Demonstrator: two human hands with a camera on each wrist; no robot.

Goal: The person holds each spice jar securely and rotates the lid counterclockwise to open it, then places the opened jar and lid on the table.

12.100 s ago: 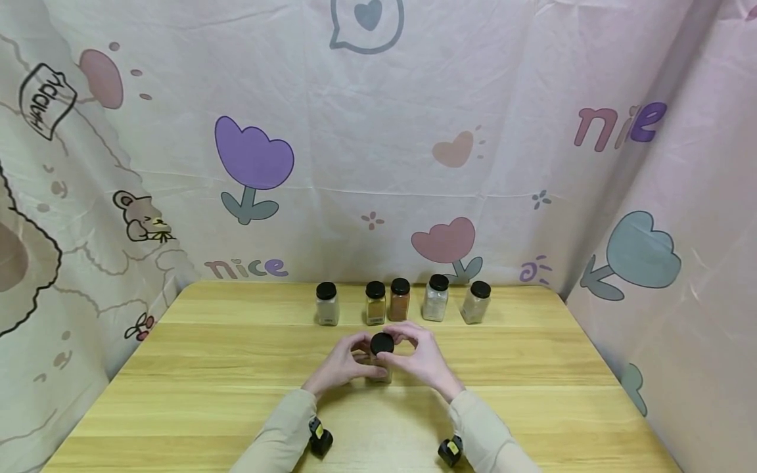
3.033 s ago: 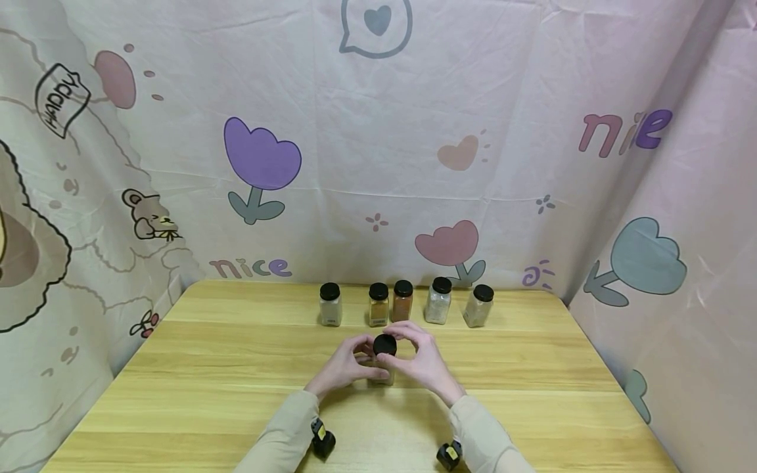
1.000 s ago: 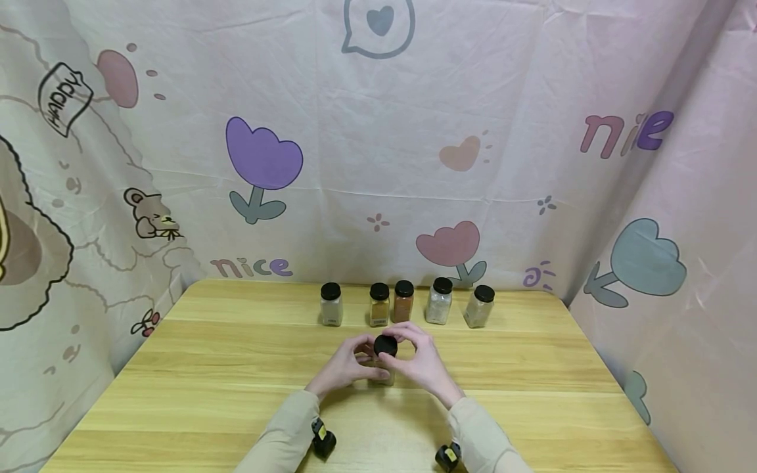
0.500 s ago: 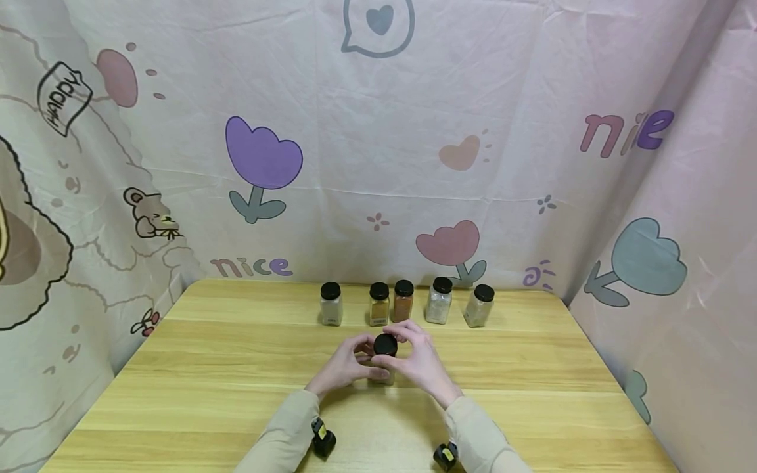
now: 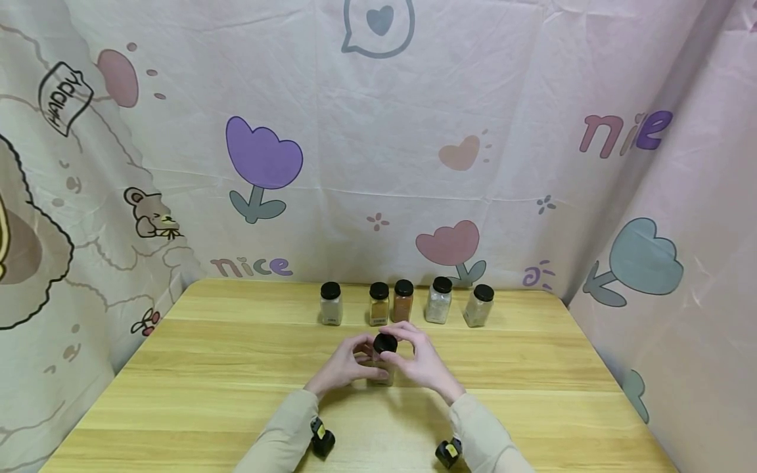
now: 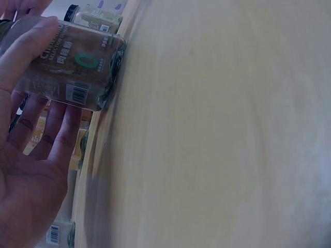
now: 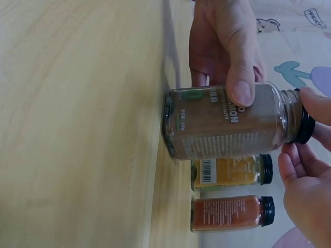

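A glass spice jar of brown powder, labelled cinnamon (image 7: 222,124), stands upright on the table in front of the person. My left hand (image 5: 345,362) grips its body from the left, thumb across the label and fingers on the far side, as the left wrist view shows. Around the black lid (image 5: 386,343), the thumb and fingers of my right hand (image 5: 420,358) pinch the rim. Glass threads show between the jar's shoulder and the lid in the right wrist view. From the head, the lid looks slightly tilted, and the hands cover much of the jar.
Behind stand several black-lidded spice jars: a pale one (image 5: 331,309), a yellow one (image 5: 379,309), an orange-brown one (image 5: 403,305), a white one (image 5: 438,305) and a pale tilted-looking one (image 5: 479,309). A patterned cloth (image 5: 367,131) hangs past the wooden table's (image 5: 236,368) back edge.
Over the last half second my right thumb and fingers have turned around the lid, which now looks tilted. My left hand and the jar's body stay in place.
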